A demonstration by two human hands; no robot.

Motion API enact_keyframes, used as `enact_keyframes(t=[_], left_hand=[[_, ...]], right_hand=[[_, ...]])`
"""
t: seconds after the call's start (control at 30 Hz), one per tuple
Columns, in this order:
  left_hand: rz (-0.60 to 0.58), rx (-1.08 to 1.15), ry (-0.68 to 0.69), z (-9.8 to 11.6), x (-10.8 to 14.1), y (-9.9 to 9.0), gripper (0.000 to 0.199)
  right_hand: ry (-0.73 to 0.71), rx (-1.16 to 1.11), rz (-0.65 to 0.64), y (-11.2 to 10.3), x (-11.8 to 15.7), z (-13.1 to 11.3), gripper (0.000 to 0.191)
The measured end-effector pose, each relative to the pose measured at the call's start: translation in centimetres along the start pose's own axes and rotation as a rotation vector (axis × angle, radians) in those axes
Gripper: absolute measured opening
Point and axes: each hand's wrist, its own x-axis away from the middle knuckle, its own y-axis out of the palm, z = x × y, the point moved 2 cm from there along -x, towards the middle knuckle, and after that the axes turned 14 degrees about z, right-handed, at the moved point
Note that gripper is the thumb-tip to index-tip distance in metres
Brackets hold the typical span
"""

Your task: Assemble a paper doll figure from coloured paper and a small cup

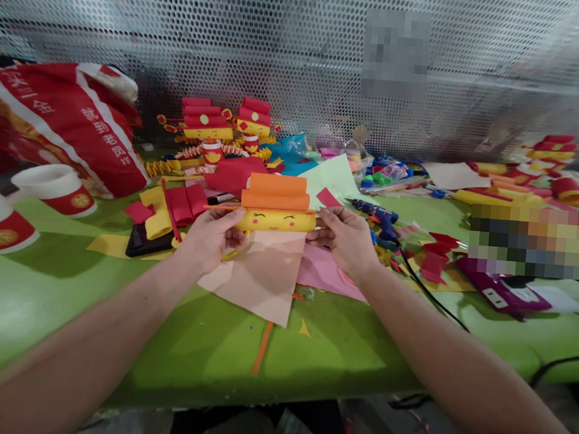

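Observation:
Between my two hands is a paper craft head (pixel 275 221), a yellow roll with a drawn smiling face under an orange rolled-paper hat (pixel 276 192). My left hand (pixel 217 233) pinches its left end, where a thin orange strip sticks out sideways. The fingers of my right hand (pixel 340 238) close on the right end of the same piece. Below it a pale peach sheet (pixel 259 275) lies on the green table, with a pink sheet (pixel 330 274) beside it. A blue glue gun (pixel 377 214) rests just beyond my right hand.
Finished red-hatted paper figures (pixel 206 127) stand at the back. Paper cups (pixel 56 188) and a red bag (pixel 71 119) are at left. A purple power strip (pixel 502 284) and a black cord (pixel 424 288) lie at right. A perforated metal wall (pixel 302 57) closes the back.

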Motion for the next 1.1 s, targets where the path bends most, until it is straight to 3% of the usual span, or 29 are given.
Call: enact_keyframes(t=[0.57,0.9,1.1], left_hand=[[0.017,0.018,0.004,-0.41,-0.52,-0.09,0.009],[0.040,0.000,-0.009,-0.05,0.32,0.47,0.005],[0.110,0.046,-0.017,0.36,-0.25,0.01,0.009]], right_hand=[[-0.048,0.004,-0.010,-0.09,-0.01,-0.23,0.023],[-0.100,-0.039,-0.004,-0.42,-0.42,-0.43,0.039],[-0.163,-0.086,0.019,-0.92,-0.69,-0.93,0.038]])
